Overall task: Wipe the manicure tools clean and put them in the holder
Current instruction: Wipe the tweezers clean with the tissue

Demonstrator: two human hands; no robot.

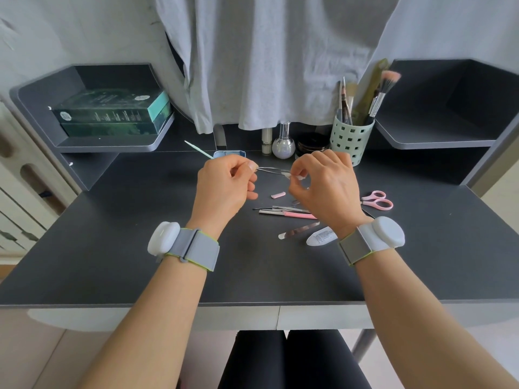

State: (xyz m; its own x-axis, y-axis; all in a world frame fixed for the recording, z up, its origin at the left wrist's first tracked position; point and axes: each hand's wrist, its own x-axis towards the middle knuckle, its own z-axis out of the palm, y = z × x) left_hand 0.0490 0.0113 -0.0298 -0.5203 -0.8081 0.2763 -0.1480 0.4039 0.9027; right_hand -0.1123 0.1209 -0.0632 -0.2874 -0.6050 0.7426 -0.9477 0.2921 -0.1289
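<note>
Tweezers [271,171] are held level above the table [140,248], between the two hands, presumably so their length can be wiped: the left hand [224,186] pinches one end with curled fingers to steady them, while the right hand [323,186] pinches a small white wipe [292,176] around the other end. Further right, a pink-handled tool [292,214], a metal nail file [299,230] and pink scissors [376,200] lie on the table, apparently awaiting wiping, well short of the perforated holder [351,138] at the back, which already stands full of brushes.
</note>
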